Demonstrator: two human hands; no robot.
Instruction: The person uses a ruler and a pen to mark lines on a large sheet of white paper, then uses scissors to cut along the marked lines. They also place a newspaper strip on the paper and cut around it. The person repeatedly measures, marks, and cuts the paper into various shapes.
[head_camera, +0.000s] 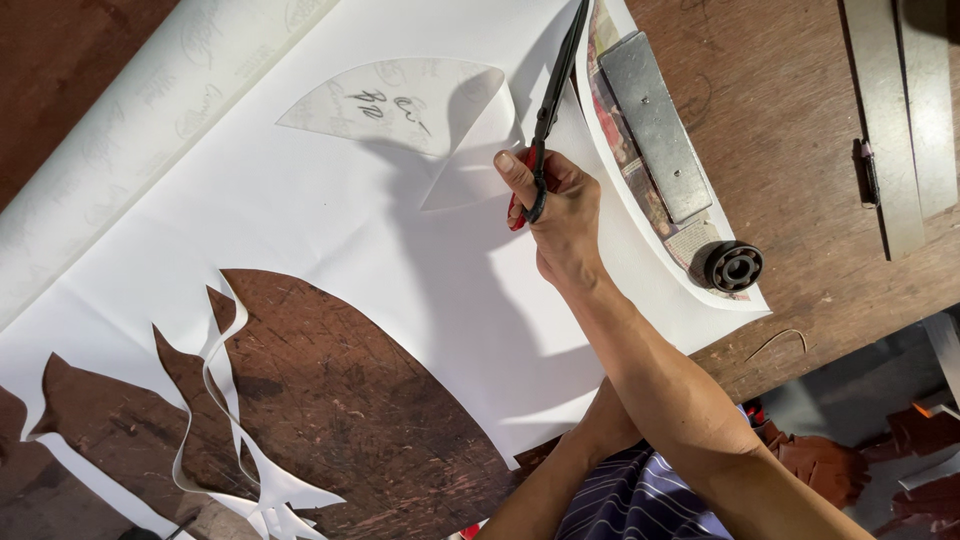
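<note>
The right hand (560, 215) is closed around the red handles of a pair of black scissors (556, 85), whose long blades point to the far side, running along the right edge of a large white sheet (330, 215). The sheet is spread over a brown wooden tabletop (790, 130). The left hand cannot be seen; only its forearm is visible at the near edge, passing under the right arm, so its state cannot be told.

Just left of the scissors, a cut flap of white sheet (470, 160) is curled upward. A curved white piece with dark handwritten marks (390, 100) lies on the sheet on the far side. A white roll with faint grey printed marks (150, 110) lies diagonally at the far left.

To the right of the blades, a grey metal bar (655, 125) rests on a strip of printed coloured paper, with a dark round bearing (735, 266) at its near end. Thin white offcuts (225, 400) lie at the near left.
</note>
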